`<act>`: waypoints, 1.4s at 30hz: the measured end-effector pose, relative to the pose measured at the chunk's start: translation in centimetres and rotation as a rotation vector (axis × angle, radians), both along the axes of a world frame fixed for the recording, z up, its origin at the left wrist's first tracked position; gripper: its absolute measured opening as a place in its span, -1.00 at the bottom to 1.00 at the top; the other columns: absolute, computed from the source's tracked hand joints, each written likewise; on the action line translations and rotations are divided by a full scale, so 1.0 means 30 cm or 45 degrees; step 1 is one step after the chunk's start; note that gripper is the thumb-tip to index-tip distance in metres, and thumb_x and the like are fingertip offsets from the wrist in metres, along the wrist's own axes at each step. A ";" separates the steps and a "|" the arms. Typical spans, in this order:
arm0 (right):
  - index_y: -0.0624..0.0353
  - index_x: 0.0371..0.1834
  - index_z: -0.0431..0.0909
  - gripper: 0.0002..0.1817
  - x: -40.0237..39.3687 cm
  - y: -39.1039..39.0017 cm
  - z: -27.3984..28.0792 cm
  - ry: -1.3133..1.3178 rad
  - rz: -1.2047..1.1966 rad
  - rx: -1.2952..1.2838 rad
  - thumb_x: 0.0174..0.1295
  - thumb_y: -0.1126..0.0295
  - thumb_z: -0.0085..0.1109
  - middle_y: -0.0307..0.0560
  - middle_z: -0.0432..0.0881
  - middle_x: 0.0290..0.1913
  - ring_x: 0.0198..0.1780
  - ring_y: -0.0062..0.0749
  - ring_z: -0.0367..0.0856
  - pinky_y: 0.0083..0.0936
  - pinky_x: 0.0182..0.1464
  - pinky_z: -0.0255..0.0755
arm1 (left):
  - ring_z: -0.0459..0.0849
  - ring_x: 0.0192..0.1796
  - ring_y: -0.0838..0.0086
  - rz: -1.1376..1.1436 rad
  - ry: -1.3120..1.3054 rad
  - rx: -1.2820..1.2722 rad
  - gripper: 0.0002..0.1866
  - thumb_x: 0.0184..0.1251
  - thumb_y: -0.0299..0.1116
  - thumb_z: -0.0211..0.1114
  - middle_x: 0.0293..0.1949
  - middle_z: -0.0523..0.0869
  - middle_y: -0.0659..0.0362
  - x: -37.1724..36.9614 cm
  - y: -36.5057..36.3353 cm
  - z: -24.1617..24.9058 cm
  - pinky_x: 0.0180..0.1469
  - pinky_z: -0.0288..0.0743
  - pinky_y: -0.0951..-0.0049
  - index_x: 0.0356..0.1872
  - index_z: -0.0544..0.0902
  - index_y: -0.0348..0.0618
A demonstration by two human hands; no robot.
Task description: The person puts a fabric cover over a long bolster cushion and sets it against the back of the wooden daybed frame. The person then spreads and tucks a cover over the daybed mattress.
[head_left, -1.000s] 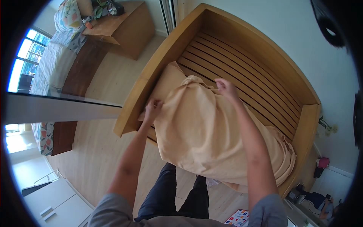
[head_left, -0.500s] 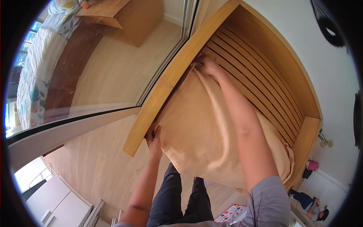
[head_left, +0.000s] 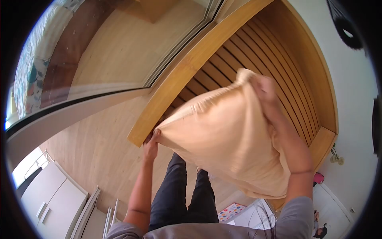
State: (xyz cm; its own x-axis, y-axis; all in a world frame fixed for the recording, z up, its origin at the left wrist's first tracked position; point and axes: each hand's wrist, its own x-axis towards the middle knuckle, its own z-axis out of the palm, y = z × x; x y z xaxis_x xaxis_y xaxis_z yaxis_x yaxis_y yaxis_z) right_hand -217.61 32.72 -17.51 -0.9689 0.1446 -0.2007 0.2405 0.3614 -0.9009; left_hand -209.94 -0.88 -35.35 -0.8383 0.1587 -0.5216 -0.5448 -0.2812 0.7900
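Note:
A peach-coloured fabric cushion [head_left: 223,139] hangs tilted between my hands, over the near part of a wooden slatted bench [head_left: 175,85]. My left hand [head_left: 151,144] is closed on its left corner, close to the end of the bench's wooden rail. At the upper right corner my right hand [head_left: 264,89] grips the bunched fabric; motion blurs its fingers. Dark gaps between the slats show behind the raised edge. The cushion hides the bench's lower part.
A glass sliding door [head_left: 119,51] borders the bench on the left. White cabinets [head_left: 43,199] stand at the lower left. A patterned mat [head_left: 231,212] lies near my legs. Another person [head_left: 320,230] is partly visible at the lower right, beyond the bench.
My right hand has moved right and lifted the cushion's upper edge off the rail side, baring more slats. My left hand still holds its corner, slightly further left in view.

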 end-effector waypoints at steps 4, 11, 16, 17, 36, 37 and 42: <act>0.26 -0.56 0.50 -0.74 0.249 0.048 0.245 0.214 0.143 0.197 0.13 0.30 -0.05 -0.14 0.47 -0.63 -0.58 -0.39 0.43 -0.51 -0.46 0.30 | 0.42 -0.19 0.61 -0.678 -0.162 0.165 -0.68 -0.15 -0.17 0.43 -0.34 0.56 0.32 0.028 -0.097 0.256 -0.16 0.21 0.58 -0.47 0.56 -0.17; 0.00 -0.72 0.39 -0.74 0.427 0.157 0.547 0.525 0.546 -0.313 -0.27 0.68 0.19 -0.31 0.35 -0.67 -0.62 -0.53 0.23 -0.59 -0.51 0.02 | 0.45 -0.19 0.46 -1.546 0.386 0.217 -0.57 -0.35 -0.03 0.47 -0.35 0.59 0.30 -0.022 -0.129 0.457 -0.02 0.14 0.36 -0.55 0.58 -0.15; 0.20 -0.78 0.24 -0.63 0.444 0.151 0.608 0.451 -0.105 0.002 0.05 0.25 0.04 -0.20 0.22 -0.72 -0.64 -0.49 0.10 -0.53 -0.56 0.01 | 0.43 -0.30 0.46 -1.093 0.089 0.351 -0.75 -0.10 -0.25 0.40 -0.48 0.53 0.21 -0.031 -0.102 0.579 -0.15 0.24 0.44 -0.60 0.54 -0.19; 0.22 -0.77 0.21 -0.59 0.421 0.128 0.618 0.573 -0.149 -0.223 0.09 0.21 0.02 -0.18 0.21 -0.72 -0.64 -0.49 0.08 -0.54 -0.58 -0.03 | 0.42 -0.31 0.47 -1.040 0.090 0.352 -0.75 -0.10 -0.27 0.39 -0.50 0.51 0.21 -0.027 -0.105 0.597 -0.18 0.25 0.46 -0.60 0.53 -0.20; 0.04 -0.65 0.27 -0.51 0.386 0.334 0.562 0.483 -0.262 -0.648 0.22 -0.11 -0.28 -0.21 0.34 -0.64 -0.60 -0.50 0.32 -0.50 -0.51 0.33 | 0.32 -0.68 0.56 -1.164 1.399 0.283 -0.67 -0.05 -0.38 0.33 -0.73 0.45 0.31 0.243 0.188 1.088 -0.33 0.22 0.55 -0.16 0.62 -0.13; 0.01 -0.65 0.27 -0.50 0.364 0.340 0.535 0.521 -0.224 -0.790 0.22 -0.13 -0.29 -0.23 0.32 -0.66 -0.62 -0.52 0.31 -0.52 -0.54 0.32 | 0.31 -0.69 0.57 -1.175 1.600 0.160 -0.65 -0.05 -0.39 0.32 -0.73 0.42 0.32 0.270 0.230 1.104 -0.38 0.23 0.55 -0.14 0.60 -0.16; 0.01 -0.71 0.34 -0.44 0.259 0.389 0.413 0.704 -0.057 -0.734 0.27 -0.11 -0.39 -0.20 0.37 -0.75 -0.71 -0.52 0.35 -0.62 -0.66 0.23 | 0.30 -0.72 0.56 -1.271 1.878 0.002 -0.49 -0.11 -0.38 0.27 -0.73 0.32 0.31 0.360 0.359 1.108 -0.44 0.27 0.55 0.00 0.48 -0.24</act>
